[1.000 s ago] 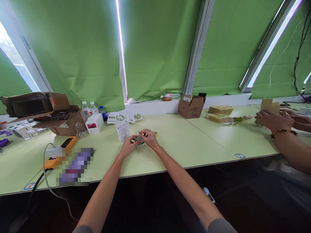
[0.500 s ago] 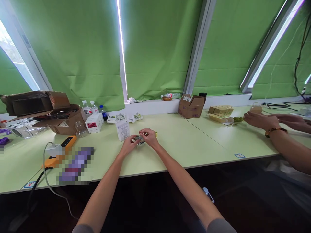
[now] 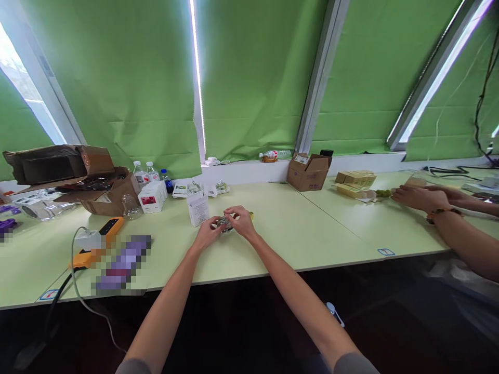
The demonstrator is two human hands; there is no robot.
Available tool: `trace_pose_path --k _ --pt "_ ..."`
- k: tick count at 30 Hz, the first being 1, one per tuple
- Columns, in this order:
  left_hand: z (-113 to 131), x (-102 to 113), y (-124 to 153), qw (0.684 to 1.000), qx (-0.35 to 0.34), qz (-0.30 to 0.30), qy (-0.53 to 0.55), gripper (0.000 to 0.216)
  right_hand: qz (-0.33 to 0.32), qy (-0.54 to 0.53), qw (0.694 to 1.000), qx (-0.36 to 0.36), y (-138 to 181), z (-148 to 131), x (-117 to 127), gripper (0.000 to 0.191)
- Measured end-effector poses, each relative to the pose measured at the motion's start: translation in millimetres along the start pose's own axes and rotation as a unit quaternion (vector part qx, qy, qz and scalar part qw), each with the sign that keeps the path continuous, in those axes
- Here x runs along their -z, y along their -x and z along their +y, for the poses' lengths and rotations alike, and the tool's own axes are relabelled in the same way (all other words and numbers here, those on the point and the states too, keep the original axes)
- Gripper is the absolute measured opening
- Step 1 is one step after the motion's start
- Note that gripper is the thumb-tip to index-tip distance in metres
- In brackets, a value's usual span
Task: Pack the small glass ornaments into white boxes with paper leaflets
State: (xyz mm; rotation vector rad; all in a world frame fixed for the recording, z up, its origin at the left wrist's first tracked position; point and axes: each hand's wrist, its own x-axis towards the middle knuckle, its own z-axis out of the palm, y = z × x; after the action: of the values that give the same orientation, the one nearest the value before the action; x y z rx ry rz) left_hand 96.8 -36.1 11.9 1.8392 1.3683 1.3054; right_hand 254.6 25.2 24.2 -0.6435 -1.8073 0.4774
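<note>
Both my hands meet over a small clear glass jar (image 3: 224,224) on the pale green table (image 3: 273,244). My left hand (image 3: 206,234) cups the jar from the left with curled fingers. My right hand (image 3: 240,222) pinches at its top from the right. A small yellow object (image 3: 251,214) peeks out just behind my right hand. A white carton (image 3: 197,209) stands upright just left of the jar.
Open cardboard boxes (image 3: 97,195), water bottles (image 3: 141,174) and a red-and-white box (image 3: 152,197) sit at the left. An orange device (image 3: 95,244) with a cable lies near the front edge. Another person's hands (image 3: 424,197) work at the right by yellow packs (image 3: 354,182). A brown box (image 3: 307,171) stands behind.
My hands stay on the jar with only slight finger shifts. The other person's hands at the right have dropped lower and moved left toward the yellow packs.
</note>
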Motion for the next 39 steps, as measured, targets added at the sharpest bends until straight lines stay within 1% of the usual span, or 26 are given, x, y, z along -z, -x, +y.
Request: trace_pose_path --k 3,8,12,16,20,26,33,36,39 --pt "-0.7 0.0 -0.3 1.000 0.002 0.000 -0.003 0.042 0.006 -0.007 1.000 -0.008 -0.3 3.2 -1.5 0.008" --pt "-1.1 -0.1 0.0 1.000 0.001 0.000 -0.006 0.044 0.006 0.023 1.000 -0.017 -1.8 4.3 -4.0 0.006" --pt "-1.0 -1.0 0.1 1.000 -0.002 0.002 -0.005 0.045 0.006 0.045 0.999 0.006 -1.3 -1.6 -3.1 0.004" --pt "-0.5 -1.5 -0.1 1.000 -0.003 0.006 -0.007 0.046 0.007 0.025 0.999 0.029 -0.1 -7.2 -1.4 0.010" --pt "1.4 -0.8 0.5 1.000 -0.003 0.007 -0.006 0.047 0.008 0.011 1.000 0.008 -0.1 -6.6 -0.8 0.011" --pt "7.5 -0.2 2.6 1.000 0.012 0.010 -0.011 0.048 0.007 0.021 1.000 -0.015 -2.0 -1.2 -3.5 0.008" --pt "8.2 0.0 1.6 1.000 0.008 0.001 -0.005 0.050 0.021 0.048 0.999 0.010 -1.1 -6.2 -4.9 0.004" --pt "4.9 -0.2 1.0 1.000 0.013 0.001 -0.008 0.050 0.023 0.037 0.999 0.032 -0.2 -7.6 -3.0 0.009" --pt "2.7 -0.9 1.2 1.000 0.017 0.004 -0.010 0.049 0.019 0.029 0.999 0.023 -0.2 -6.2 -1.6 0.012"
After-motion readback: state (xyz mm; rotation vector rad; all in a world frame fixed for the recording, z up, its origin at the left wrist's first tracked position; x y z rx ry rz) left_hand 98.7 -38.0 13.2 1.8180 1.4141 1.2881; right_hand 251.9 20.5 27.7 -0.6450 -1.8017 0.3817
